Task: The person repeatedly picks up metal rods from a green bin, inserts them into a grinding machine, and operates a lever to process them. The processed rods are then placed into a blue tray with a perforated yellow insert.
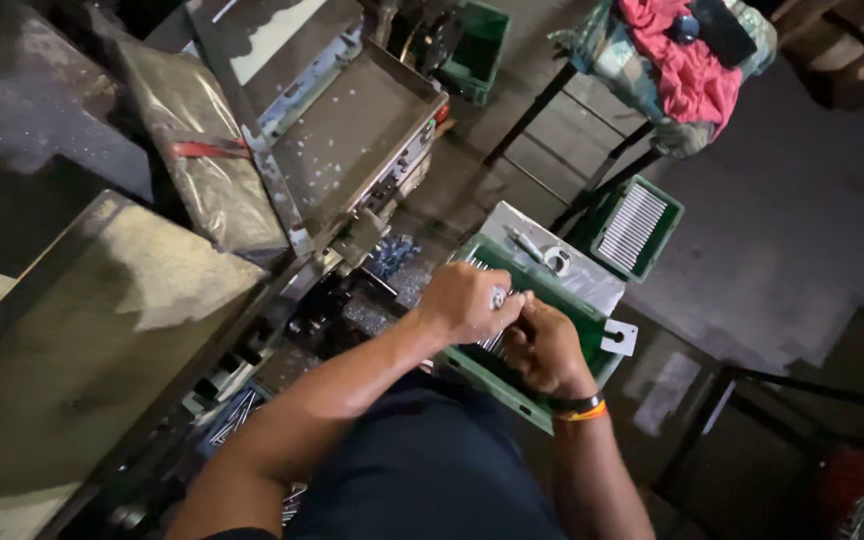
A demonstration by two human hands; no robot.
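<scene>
Starting at the left edge, a large tilted metal hopper fills the foreground, with a plastic-wrapped bundle tied by a red band behind it. Next comes a flat metal tray speckled with small bright chips, mounted on the machine. Loose thin metal pins lie in a blue container below the machine.

At centre, the left hand is curled closed, its fingertips pinching a small shiny metal part. The right hand sits just beside it, touching it, fingers bent inward around the same spot; whether it also grips the part cannot be told. An orange-and-black band circles the right wrist. Both hands hover over a green crate holding rows of thin metal rods.

Further right, a second green crate of rods sits on the floor, and a red cloth lies on a stool.
</scene>
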